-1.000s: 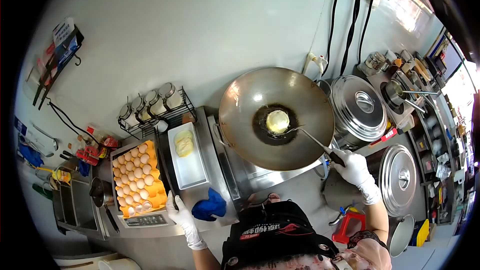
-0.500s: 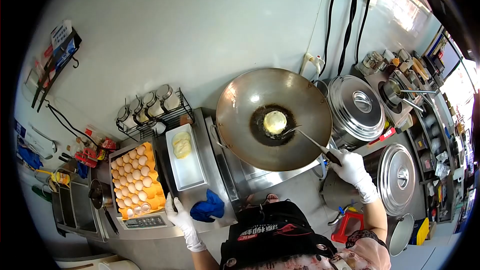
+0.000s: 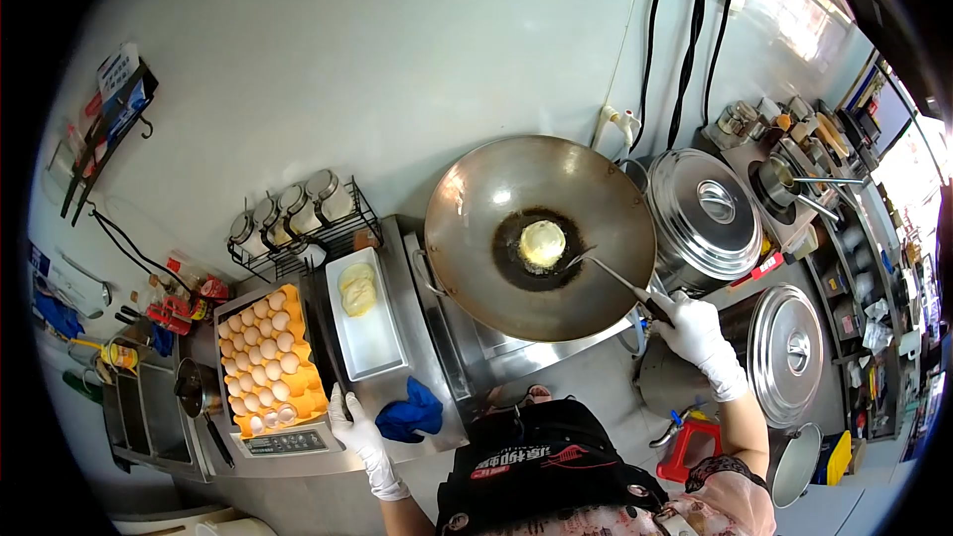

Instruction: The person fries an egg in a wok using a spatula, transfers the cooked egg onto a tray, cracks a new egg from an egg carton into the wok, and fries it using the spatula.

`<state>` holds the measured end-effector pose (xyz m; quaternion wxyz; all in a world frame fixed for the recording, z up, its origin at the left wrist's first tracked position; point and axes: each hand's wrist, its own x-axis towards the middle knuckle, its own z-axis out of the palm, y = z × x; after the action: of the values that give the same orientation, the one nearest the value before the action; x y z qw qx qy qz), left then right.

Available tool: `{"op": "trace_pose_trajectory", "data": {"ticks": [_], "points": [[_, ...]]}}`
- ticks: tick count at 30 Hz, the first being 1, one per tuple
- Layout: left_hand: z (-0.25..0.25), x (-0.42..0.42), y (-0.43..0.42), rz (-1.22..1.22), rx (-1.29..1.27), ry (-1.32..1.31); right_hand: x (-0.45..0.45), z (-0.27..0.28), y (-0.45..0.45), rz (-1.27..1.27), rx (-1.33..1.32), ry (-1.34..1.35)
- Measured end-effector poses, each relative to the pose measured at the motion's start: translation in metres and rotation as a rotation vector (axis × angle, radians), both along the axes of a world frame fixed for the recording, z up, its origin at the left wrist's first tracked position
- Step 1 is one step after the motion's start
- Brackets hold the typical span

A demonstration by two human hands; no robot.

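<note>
Fingers of right hand [image 3: 693, 332] wrapped round utensil [image 3: 620, 279], tip held beside food [image 3: 542, 244] in wok [image 3: 601, 199]; left hand [image 3: 355, 431] part-open at front edge of counter [image 3: 437, 377], hold unclear.

The black apron [image 3: 556, 452] bears white Chinese characters, of which 柳 can be read, beside a red mark too small to read.

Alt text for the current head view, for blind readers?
Gloved right hand holding a long-handled utensil beside round, pale food in a wok. Gloved left hand at the counter edge, between an egg tray and blue cloth.
</note>
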<state>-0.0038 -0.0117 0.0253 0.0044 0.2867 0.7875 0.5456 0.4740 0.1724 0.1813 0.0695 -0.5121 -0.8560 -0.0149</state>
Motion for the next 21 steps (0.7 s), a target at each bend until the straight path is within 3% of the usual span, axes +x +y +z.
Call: {"op": "trace_pose_trajectory", "data": {"ticks": [12, 21], "points": [[0.006, 0.004, 0.000, 0.001, 0.005, -0.012, -0.017, -0.042, 0.051, 0.042, 0.199, -0.215], [0.005, 0.002, -0.005, 0.007, -0.073, 0.007, -0.025, -0.059, 0.076, 0.034, 0.267, -0.131]]}}
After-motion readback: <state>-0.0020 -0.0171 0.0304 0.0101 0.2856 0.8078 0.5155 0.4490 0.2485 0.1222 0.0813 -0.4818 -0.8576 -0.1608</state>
